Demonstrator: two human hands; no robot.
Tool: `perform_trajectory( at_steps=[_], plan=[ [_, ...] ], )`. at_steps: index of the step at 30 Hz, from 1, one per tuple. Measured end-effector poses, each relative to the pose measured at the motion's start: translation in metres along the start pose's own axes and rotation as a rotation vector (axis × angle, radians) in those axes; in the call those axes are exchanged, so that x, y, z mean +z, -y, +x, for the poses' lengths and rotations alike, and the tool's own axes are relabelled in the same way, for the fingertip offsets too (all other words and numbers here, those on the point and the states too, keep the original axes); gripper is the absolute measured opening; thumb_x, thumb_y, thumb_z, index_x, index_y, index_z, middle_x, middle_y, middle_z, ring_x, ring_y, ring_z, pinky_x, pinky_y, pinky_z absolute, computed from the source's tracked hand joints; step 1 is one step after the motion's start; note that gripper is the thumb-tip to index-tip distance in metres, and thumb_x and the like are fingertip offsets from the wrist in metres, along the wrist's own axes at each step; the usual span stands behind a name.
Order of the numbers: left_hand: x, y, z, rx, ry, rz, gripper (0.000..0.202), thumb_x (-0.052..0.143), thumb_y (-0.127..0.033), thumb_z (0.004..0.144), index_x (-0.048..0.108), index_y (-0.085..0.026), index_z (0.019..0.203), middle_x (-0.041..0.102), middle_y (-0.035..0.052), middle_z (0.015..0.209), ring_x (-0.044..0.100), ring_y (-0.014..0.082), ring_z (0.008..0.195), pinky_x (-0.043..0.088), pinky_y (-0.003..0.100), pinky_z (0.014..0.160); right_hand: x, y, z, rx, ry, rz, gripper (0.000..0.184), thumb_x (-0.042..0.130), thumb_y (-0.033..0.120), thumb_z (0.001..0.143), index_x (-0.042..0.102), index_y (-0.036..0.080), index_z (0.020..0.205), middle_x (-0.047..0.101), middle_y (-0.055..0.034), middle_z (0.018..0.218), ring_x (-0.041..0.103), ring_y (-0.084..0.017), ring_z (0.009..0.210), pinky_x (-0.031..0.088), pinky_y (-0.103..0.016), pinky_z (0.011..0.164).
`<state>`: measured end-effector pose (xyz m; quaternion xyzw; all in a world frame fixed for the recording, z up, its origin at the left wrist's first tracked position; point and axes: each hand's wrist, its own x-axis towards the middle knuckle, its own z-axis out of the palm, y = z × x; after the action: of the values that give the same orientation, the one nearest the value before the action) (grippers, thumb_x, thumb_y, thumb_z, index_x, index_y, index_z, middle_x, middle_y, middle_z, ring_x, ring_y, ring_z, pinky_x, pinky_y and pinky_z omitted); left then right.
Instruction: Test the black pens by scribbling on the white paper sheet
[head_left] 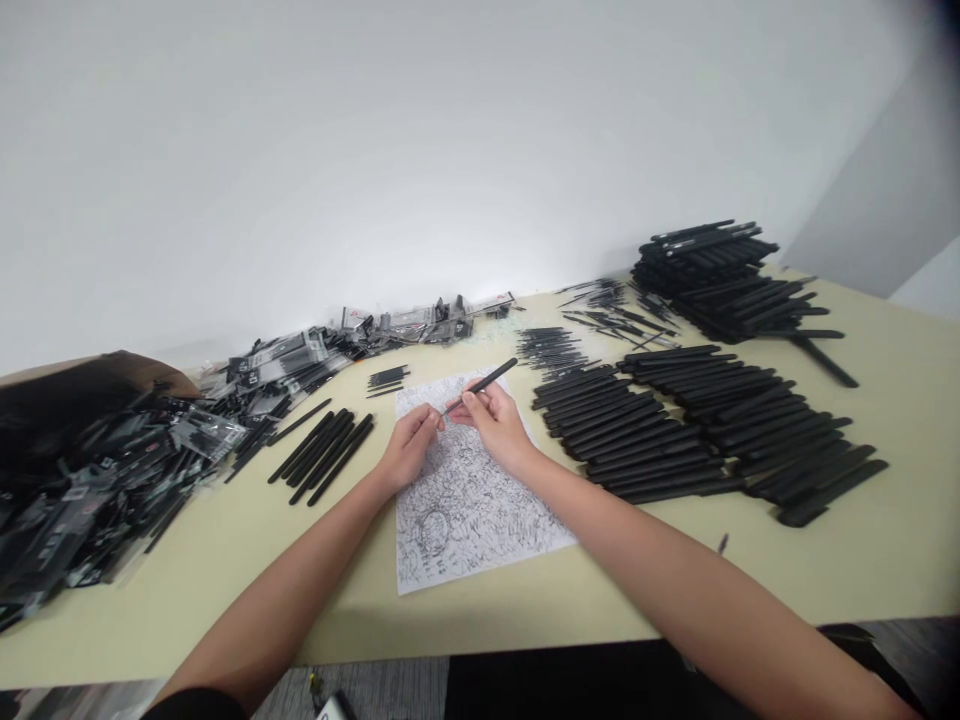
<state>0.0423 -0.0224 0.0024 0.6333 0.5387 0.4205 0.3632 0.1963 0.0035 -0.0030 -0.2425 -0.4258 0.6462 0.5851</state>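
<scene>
My right hand [491, 425] grips a black pen [496, 375] above a sheet of paper. The pen is tilted, its thick end pointing up to the right. A thin tip or refill [452, 406] runs from its lower end toward my left hand [411, 446]. The fingers of my left hand are closed at that thin end; exactly how they pinch it is too small to tell. Under both hands lies a white paper [480, 525] covered in dense dark scribbles.
Left of the paper lie several black pen barrels [322, 455] and a small row of refills [387, 377]. A heap of clear packaging [82, 510] and an open box [90, 375] are farther left. Rows of pens [637, 430], thin refills [551, 350] and a pen stack [701, 270] sit right.
</scene>
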Motion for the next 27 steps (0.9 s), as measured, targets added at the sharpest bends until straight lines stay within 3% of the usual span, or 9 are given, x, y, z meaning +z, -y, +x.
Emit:
perform_trajectory(
  at_steps=[4,7,11,15,20,22,27],
  plan=[
    [0.0,-0.003,0.003,-0.017,0.084,-0.151,0.041,0.049,-0.056,0.086,0.044,-0.02,0.068,0.037,-0.0056,0.05,0.031,0.009,0.047,0.025,0.024,0.047,-0.003,0.004,0.004,-0.025,-0.066,0.015,0.036,0.07,0.051,0.074,0.051,0.023,0.086,0.07,0.0021,0.074,0.07,-0.014,0.07,0.059,-0.03,0.072],
    [-0.002,-0.006,0.005,-0.021,0.04,-0.192,0.038,0.047,-0.05,0.087,0.04,-0.02,0.065,0.037,-0.0056,0.049,0.032,0.0085,0.045,0.024,0.024,0.047,-0.008,0.009,0.01,-0.054,-0.158,0.019,0.032,0.069,0.047,0.075,0.051,0.023,0.087,0.07,0.0025,0.074,0.069,-0.012,0.069,0.058,-0.027,0.07],
    [-0.008,-0.005,0.006,-0.001,-0.069,-0.082,0.037,0.044,-0.043,0.088,0.04,-0.02,0.06,0.037,-0.0049,0.048,0.032,0.0089,0.044,0.025,0.024,0.047,-0.012,0.01,0.012,-0.033,-0.252,-0.058,0.026,0.064,0.044,0.077,0.052,0.022,0.085,0.068,0.0033,0.071,0.064,-0.01,0.056,0.056,-0.024,0.059],
    [-0.014,-0.003,0.014,0.021,-0.148,0.116,0.035,0.047,-0.045,0.087,0.05,-0.02,0.064,0.039,-0.0045,0.05,0.036,0.0109,0.048,0.029,0.024,0.049,-0.007,0.007,0.006,0.063,-0.276,-0.198,0.021,0.061,0.039,0.077,0.053,0.02,0.077,0.063,0.0046,0.06,0.054,-0.008,0.039,0.044,-0.019,0.04],
    [-0.006,-0.016,0.055,0.181,-0.173,0.383,0.026,0.058,-0.04,0.081,0.058,-0.018,0.068,0.048,-0.0024,0.061,0.045,0.0129,0.061,0.035,0.025,0.061,0.0,0.005,0.001,0.097,-0.251,-0.19,0.018,0.057,0.037,0.077,0.051,0.021,0.073,0.06,0.0057,0.054,0.049,-0.008,0.032,0.036,-0.018,0.033],
    [0.0,-0.026,0.078,0.171,-0.216,0.46,0.019,0.062,-0.036,0.077,0.063,-0.017,0.074,0.046,-0.0032,0.062,0.043,0.0128,0.06,0.034,0.025,0.06,0.0,0.006,0.001,0.102,-0.266,-0.177,0.017,0.057,0.036,0.076,0.05,0.021,0.072,0.06,0.006,0.054,0.048,-0.007,0.031,0.035,-0.018,0.032],
    [0.01,-0.041,0.111,0.181,-0.294,0.448,0.028,0.062,-0.031,0.076,0.066,-0.016,0.1,0.048,-0.0023,0.069,0.045,0.0135,0.062,0.036,0.027,0.063,-0.003,0.011,0.004,0.12,-0.313,-0.172,0.018,0.058,0.037,0.075,0.05,0.021,0.072,0.059,0.0066,0.055,0.047,-0.008,0.031,0.037,-0.019,0.032]
  ],
)
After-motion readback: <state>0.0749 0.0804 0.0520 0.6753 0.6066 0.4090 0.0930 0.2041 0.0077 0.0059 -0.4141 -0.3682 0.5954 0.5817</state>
